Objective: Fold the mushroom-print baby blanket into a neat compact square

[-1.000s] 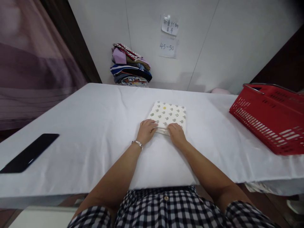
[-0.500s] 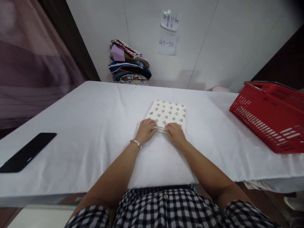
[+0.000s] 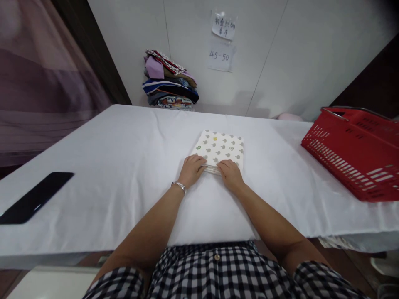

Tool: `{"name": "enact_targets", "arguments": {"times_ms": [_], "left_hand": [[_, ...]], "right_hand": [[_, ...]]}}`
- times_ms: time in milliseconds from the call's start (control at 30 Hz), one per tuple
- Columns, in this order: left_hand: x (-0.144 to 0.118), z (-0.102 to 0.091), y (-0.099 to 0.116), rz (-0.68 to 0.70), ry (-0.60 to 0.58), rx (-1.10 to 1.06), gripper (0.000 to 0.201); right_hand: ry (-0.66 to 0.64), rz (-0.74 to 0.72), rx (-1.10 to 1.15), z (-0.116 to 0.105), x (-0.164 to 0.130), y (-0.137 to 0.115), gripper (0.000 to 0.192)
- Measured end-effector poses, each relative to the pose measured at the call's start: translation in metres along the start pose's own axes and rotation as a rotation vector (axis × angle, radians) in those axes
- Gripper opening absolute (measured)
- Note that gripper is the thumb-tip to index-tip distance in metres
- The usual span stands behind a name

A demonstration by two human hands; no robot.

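A folded white cloth [image 3: 220, 146] with a grey tree-like print and a few green and yellow marks lies flat on the white-covered table [image 3: 131, 145]. At its near edge, toward the left corner, my left hand [image 3: 191, 168] grips the layers, fingers on top and thumb at the front. My right hand [image 3: 230, 172] holds the same edge closer to the right corner in a similar way. Between the two hands the stacked folds of the edge show. A silvery bracelet [image 3: 179, 187] is on my left wrist.
A red plastic basket [image 3: 352, 153] with a metal handle stands at the right. On the left lies a black phone-like slab [image 3: 37, 197]. Several folded fabrics [image 3: 170, 83] are piled by the back wall, where two paper signs [image 3: 222, 41] hang.
Both hands stay at the cloth's near edge, and the fingers have shifted only slightly. The cloth lies in the same place.
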State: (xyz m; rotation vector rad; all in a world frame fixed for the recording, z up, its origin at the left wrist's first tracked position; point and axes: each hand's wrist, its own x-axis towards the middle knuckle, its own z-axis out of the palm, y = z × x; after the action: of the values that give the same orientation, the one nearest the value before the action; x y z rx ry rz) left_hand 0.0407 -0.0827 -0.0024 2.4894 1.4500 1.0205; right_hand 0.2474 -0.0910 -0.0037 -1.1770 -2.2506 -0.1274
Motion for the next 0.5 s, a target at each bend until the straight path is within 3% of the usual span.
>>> {"name": "enact_targets", "arguments": {"times_ms": [167, 500], "left_hand": [[0.0016, 0.0009, 0.0016, 0.001, 0.043, 0.007, 0.019], [0.0038, 0.0017, 0.0008, -0.018, 0.084, 0.087, 0.023]], "right_hand": [[0.062, 0.005, -0.01, 0.0011, 0.0003, -0.001, 0.021], [0.042, 0.033, -0.023, 0.0025, 0.0027, -0.0016, 0.023]]}}
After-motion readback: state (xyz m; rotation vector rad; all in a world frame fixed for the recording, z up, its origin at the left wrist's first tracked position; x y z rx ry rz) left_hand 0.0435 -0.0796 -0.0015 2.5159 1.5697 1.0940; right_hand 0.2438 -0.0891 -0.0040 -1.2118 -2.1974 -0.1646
